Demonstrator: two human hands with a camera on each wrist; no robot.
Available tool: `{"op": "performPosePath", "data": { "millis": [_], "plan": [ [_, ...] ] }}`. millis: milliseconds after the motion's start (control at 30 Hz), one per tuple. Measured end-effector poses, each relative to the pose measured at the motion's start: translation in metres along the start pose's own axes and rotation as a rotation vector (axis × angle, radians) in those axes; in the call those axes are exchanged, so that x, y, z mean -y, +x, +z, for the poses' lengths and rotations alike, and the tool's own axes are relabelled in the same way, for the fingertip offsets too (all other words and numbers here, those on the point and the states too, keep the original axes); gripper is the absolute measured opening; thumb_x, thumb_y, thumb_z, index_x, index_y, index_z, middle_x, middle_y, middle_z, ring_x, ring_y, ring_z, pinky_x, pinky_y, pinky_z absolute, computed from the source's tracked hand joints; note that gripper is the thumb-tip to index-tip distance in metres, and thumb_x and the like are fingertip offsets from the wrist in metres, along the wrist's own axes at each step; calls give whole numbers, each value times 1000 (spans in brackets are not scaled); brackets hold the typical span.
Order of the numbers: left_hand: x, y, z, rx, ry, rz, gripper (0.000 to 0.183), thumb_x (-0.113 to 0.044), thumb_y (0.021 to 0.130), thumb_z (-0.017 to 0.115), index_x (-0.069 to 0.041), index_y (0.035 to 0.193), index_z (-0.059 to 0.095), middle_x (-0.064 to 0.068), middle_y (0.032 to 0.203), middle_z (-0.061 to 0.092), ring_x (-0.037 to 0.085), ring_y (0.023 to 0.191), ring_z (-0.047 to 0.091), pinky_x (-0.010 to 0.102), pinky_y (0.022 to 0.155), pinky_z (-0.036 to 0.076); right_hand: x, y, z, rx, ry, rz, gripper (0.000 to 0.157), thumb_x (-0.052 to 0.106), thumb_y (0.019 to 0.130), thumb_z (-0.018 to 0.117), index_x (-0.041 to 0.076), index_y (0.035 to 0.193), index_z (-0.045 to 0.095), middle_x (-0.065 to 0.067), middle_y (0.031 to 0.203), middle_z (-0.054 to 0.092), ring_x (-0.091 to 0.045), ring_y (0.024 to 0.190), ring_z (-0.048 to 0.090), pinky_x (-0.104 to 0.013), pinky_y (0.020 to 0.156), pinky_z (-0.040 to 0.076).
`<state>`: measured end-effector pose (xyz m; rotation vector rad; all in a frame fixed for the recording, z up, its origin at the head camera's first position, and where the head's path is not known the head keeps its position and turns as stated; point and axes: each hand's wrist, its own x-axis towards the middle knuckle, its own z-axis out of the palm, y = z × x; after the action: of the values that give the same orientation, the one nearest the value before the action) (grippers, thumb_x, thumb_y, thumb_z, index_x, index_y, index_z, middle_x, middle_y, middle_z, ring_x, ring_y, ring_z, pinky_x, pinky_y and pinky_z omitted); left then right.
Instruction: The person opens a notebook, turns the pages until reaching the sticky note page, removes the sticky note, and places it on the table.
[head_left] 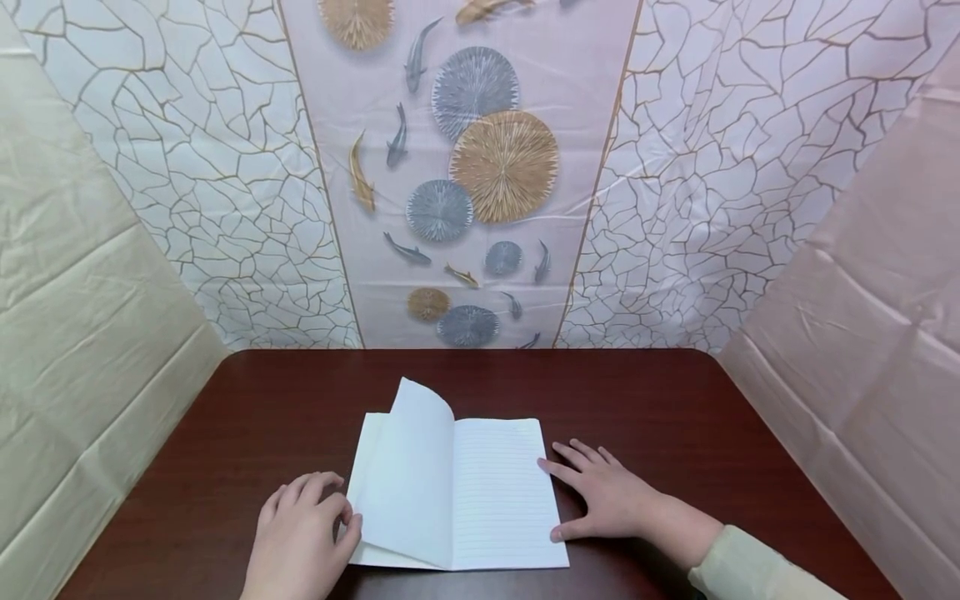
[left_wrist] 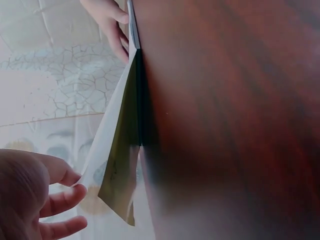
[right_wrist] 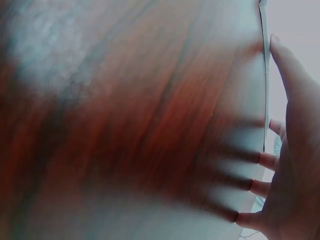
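An open notebook (head_left: 504, 492) with a lined right-hand page lies on the table. Its left leaf (head_left: 412, 475) is lifted, the top corner curling up above the pages below. At that leaf's left edge my left hand (head_left: 303, 533) pinches the paper between thumb and forefinger. The left wrist view shows the raised sheet (left_wrist: 107, 132) slanting from the spine side to those fingertips, its underside in shadow. Spread flat, my right hand (head_left: 611, 496) has its thumb and forefinger at the notebook's right edge, the other fingers on the table beside it.
The dark red-brown table (head_left: 277, 408) has rounded far corners. A patterned cloth (head_left: 480, 167) with fish and round leaf shapes hangs behind it. Pale fabric walls (head_left: 847, 317) flank both sides.
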<state>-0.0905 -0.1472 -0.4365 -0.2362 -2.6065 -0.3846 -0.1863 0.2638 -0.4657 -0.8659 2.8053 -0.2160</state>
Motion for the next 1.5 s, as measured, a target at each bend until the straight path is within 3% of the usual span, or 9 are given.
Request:
{"op": "performPosePath", "data": {
  "millis": [167, 400, 1033, 1233, 1500],
  "plan": [
    [4, -4, -1, 102, 11, -64, 29, -22, 77, 73, -31, 59, 52, 3, 110, 66, 34, 111, 56, 64, 93, 39, 1, -1, -1, 0, -5, -2, 101, 87, 74, 53, 30, 155, 34, -7, 161, 27, -41, 147, 20, -69, 109, 22],
    [8, -8, 0, 241, 49, -101, 30, -22, 80, 70, -28, 58, 51, 4, 111, 66, 36, 113, 55, 66, 97, 37, 1, 1, -2, 10, -4, 1, 102, 87, 73, 52, 30, 155, 34, -8, 162, 26, -41, 147, 20, -69, 109, 21],
    [16, -3, 16, 586, 142, -135, 28, -31, 78, 78, -22, 61, 58, 3, 101, 62, 39, 109, 55, 67, 97, 35, 0, 0, -1, 13, -1, 2, 101, 87, 74, 52, 30, 155, 34, -8, 162, 26, -41, 147, 20, -69, 109, 21],
    [15, 1, 16, 637, 164, -149, 35, -37, 78, 81, -20, 66, 53, 5, 99, 61, 38, 103, 56, 68, 95, 37, -1, 0, 1, 8, -9, -1, 101, 87, 74, 51, 31, 156, 33, -7, 162, 25, -40, 148, 19, -69, 110, 21],
    [12, 1, 14, 570, 117, -98, 23, -27, 78, 81, -19, 92, 65, 5, 112, 61, 37, 112, 55, 63, 94, 40, -2, 1, 2, 12, -2, -3, 101, 87, 74, 50, 32, 156, 31, -7, 163, 24, -40, 148, 18, -69, 110, 19]
  ]
}}
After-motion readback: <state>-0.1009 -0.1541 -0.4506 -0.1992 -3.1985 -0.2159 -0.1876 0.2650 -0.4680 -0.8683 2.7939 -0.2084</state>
